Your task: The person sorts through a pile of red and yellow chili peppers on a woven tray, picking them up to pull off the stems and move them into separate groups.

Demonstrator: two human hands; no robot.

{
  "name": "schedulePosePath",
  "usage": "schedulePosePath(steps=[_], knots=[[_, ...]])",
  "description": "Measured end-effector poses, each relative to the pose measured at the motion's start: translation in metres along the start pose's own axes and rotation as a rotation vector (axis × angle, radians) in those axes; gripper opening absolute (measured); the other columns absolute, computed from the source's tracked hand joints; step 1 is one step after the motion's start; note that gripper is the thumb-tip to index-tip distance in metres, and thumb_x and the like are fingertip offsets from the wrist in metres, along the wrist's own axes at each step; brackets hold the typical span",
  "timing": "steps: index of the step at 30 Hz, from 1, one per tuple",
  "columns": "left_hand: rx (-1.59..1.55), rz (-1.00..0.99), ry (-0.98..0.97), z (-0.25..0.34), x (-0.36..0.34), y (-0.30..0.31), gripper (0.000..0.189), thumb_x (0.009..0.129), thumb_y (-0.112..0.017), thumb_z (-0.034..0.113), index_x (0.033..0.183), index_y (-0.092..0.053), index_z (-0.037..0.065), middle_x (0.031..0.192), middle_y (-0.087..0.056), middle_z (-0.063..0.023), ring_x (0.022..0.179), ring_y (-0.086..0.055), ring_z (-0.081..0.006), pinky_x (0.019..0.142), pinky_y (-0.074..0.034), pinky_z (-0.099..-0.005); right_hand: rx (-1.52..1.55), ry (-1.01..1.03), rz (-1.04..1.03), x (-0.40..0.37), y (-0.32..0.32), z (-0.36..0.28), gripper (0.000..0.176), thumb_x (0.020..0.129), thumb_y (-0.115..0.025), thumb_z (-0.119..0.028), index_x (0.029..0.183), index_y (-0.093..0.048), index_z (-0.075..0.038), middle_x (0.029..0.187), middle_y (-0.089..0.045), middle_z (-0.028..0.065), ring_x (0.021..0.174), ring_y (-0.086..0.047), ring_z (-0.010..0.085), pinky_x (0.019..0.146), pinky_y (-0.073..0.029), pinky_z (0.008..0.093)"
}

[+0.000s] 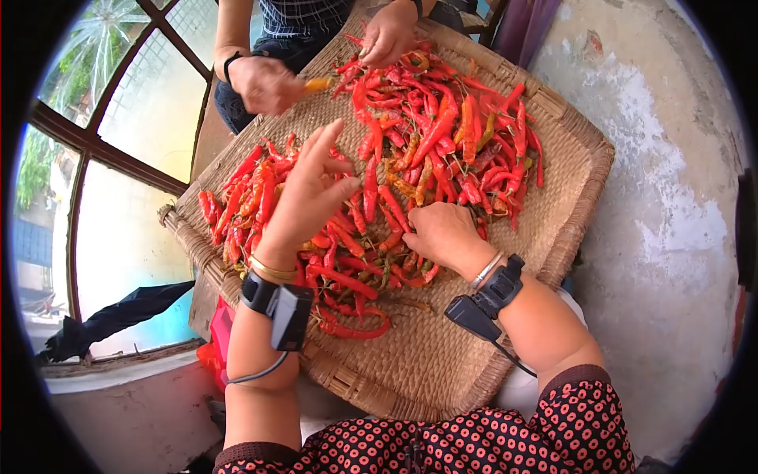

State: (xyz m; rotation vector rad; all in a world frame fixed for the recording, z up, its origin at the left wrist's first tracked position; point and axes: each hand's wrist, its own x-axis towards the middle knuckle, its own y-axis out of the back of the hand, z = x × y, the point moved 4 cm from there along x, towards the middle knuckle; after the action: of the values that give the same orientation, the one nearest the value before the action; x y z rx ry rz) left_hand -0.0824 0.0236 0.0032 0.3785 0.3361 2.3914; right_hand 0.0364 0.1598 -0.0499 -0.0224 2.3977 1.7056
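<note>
Red chili peppers (437,136) lie heaped on a large woven bamboo tray (442,347), some of them orange or wrinkled. Over a second heap of chilies (245,193) on the left side, my left hand (306,189) is raised with its fingers stretched out and apart, holding nothing. My right hand (448,235) reaches down at the near edge of the larger heap, thumb and fingers closed together against the peppers. What it pinches is hidden by the hand.
Across the tray, another person's hand (264,84) holds a yellow-orange chili (319,84), slightly blurred. That person's other hand (388,35) touches the far peppers. A framed window (146,103) and a dark folded umbrella (118,320) are at left, a peeling wall (655,158) at right.
</note>
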Motion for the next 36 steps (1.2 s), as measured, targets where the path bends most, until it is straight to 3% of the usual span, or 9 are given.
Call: schedulePosePath(steps=[2,7,11,17,23,26,33,35,36], knots=[[0.293,0.005,-0.022,-0.004,-0.001,-0.004,0.061,0.071,-0.065,0.001,0.127,-0.041,0.003,0.126,-0.041,-0.0176,0.076,-0.059,-0.02,0.072,-0.049,-0.0298,0.011,-0.006,0.016,0.001,-0.001,0.001,0.028,0.075,-0.062,-0.035,0.076,-0.061,-0.007,0.068,-0.062,0.0132,0.071,-0.062,0.0318,0.063,-0.048,0.0433],[0.507,-0.375,-0.241,-0.002,-0.018,-0.042,0.038,0.07,-0.064,0.008,0.107,-0.056,0.001,0.096,-0.06,-0.0174,0.086,-0.058,-0.0343,0.078,-0.047,-0.0375,0.052,-0.083,-0.039,-0.002,0.009,-0.003,0.023,0.072,-0.061,-0.029,0.078,-0.061,-0.007,0.07,-0.062,0.0139,0.072,-0.062,0.0325,0.065,-0.048,0.0444],[0.647,-0.46,-0.104,-0.008,-0.026,-0.052,0.038,0.072,-0.064,0.012,0.108,-0.055,0.003,0.094,-0.059,-0.0164,0.09,-0.057,-0.0324,0.076,-0.047,-0.0389,0.03,-0.044,0.033,0.0,0.004,-0.002,0.024,0.072,-0.06,-0.03,0.077,-0.061,-0.006,0.071,-0.062,0.0143,0.072,-0.062,0.0323,0.065,-0.048,0.0451],[0.646,-0.355,-0.24,-0.007,-0.026,-0.049,0.039,0.071,-0.064,0.013,0.109,-0.055,0.008,0.108,-0.052,-0.0136,0.087,-0.058,-0.0322,0.074,-0.049,-0.0383,0.133,-0.093,0.061,-0.003,0.019,0.001,0.023,0.072,-0.062,-0.03,0.075,-0.062,-0.007,0.068,-0.061,0.0148,0.07,-0.061,0.0327,0.062,-0.047,0.0432],[0.488,-0.334,-0.272,-0.01,-0.023,-0.051,0.023,0.07,-0.063,0.015,0.089,-0.055,0.004,0.086,-0.057,-0.0139,0.073,-0.06,-0.0316,0.063,-0.049,-0.0401,0.349,-0.032,0.289,-0.014,0.049,-0.002,0.018,0.074,-0.057,-0.024,0.071,-0.059,-0.006,0.062,-0.059,0.0152,0.063,-0.059,0.0338,0.058,-0.046,0.0446],[0.422,-0.393,-0.131,-0.002,-0.021,-0.049,0.025,0.072,-0.061,0.015,0.093,-0.056,0.003,0.081,-0.06,-0.0152,0.073,-0.06,-0.0324,0.065,-0.049,-0.0401,0.468,0.0,0.338,-0.017,0.059,0.006,0.016,0.075,-0.059,-0.022,0.073,-0.062,-0.007,0.06,-0.058,0.0139,0.057,-0.059,0.0298,0.053,-0.045,0.0393],[0.358,-0.365,-0.286,0.01,-0.018,-0.042,0.022,0.077,-0.059,0.015,0.095,-0.06,0.003,0.072,-0.061,-0.0154,0.066,-0.06,-0.032,0.063,-0.048,-0.038,0.957,-0.129,0.303,-0.017,0.062,0.028,0.019,0.083,-0.057,-0.018,0.074,-0.061,-0.002,0.056,-0.057,0.0037,0.048,-0.053,0.0104,0.046,-0.041,0.0261],[0.139,-0.462,0.074,0.009,-0.016,-0.031,0.02,0.08,-0.06,0.017,0.092,-0.061,0.002,0.067,-0.059,-0.0133,0.061,-0.059,-0.0235,0.059,-0.047,-0.0339,1.167,-0.21,0.317,-0.017,0.061,0.034,0.022,0.087,-0.053,-0.018,0.075,-0.06,-0.001,0.057,-0.055,0.0011,0.046,-0.049,0.0068,0.045,-0.04,0.0221],[0.042,-0.458,0.111,0.0,-0.014,-0.026,0.018,0.084,-0.06,0.019,0.09,-0.06,0.002,0.065,-0.058,-0.0071,0.055,-0.053,-0.0127,0.053,-0.043,-0.0277,1.208,-0.235,0.334,-0.016,0.06,0.037,0.023,0.088,-0.052,-0.018,0.076,-0.06,0.0,0.059,-0.055,0.0016,0.047,-0.049,0.0071,0.046,-0.04,0.0218]])
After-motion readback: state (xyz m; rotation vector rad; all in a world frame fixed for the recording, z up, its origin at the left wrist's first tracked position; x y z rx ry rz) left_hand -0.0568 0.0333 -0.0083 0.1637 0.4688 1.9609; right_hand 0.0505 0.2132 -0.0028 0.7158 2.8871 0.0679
